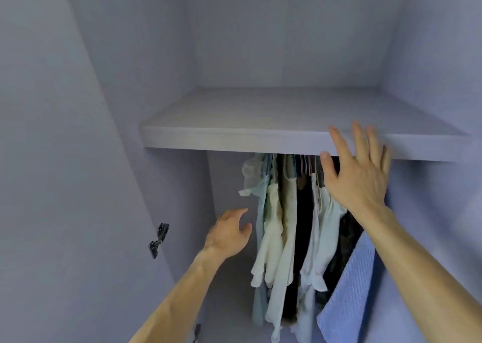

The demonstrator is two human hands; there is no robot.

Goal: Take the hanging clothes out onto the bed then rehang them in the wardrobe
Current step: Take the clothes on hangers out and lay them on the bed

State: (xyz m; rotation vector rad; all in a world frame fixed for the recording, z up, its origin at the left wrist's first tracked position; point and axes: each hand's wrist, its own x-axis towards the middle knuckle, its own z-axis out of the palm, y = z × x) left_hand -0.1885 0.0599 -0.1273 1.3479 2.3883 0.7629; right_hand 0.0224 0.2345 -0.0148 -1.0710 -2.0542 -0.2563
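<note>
Hanging clothes (284,225) crowd together under the wardrobe's flat, wood-grained shelf (234,140), bunched toward its right end. They are soft cream and pale green pieces with something black between them, and a ribbed blue cloth (349,290) slants at the right. My right hand (357,183) is raised flat before the shelf's front edge, fingers (359,139) straight and spread, gripping nothing. My left hand (227,235) hovers just left of the clothes, loosely open and empty. A black metal hinge (159,239) sits on the left wall.
</note>
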